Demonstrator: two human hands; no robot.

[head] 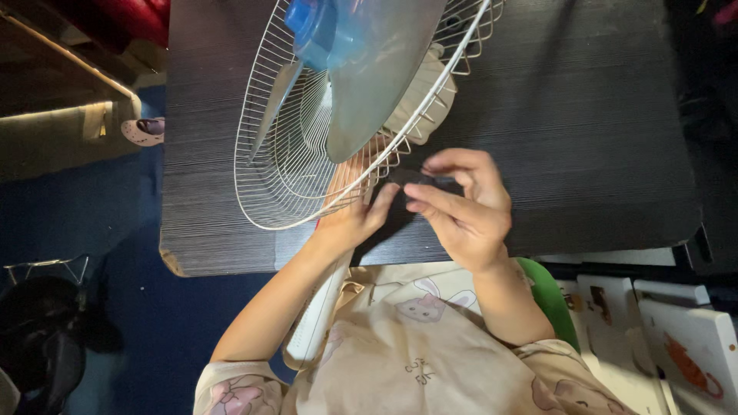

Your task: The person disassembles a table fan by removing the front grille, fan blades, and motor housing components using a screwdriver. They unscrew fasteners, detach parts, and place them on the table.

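Fan (361, 100) lies on dark wooden table (584, 100), white wire guard (269, 177) facing person, blue blades (369, 69) inside. Left hand (350, 219) presses against guard's lower rim, fingers partly hidden behind wires. Right hand (465, 204) pinches small dark part (419, 180) between thumb and fingertips, just beside rim. Guard likely light, springy, thin wires bendable; best held by outer rim. Dark part small, probably easy to drop.

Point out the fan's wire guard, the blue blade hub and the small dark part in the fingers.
wire guard (265, 165), head view, left grille wires
blue blade hub (311, 31), head view, its cap
small dark part (419, 179), head view, middle
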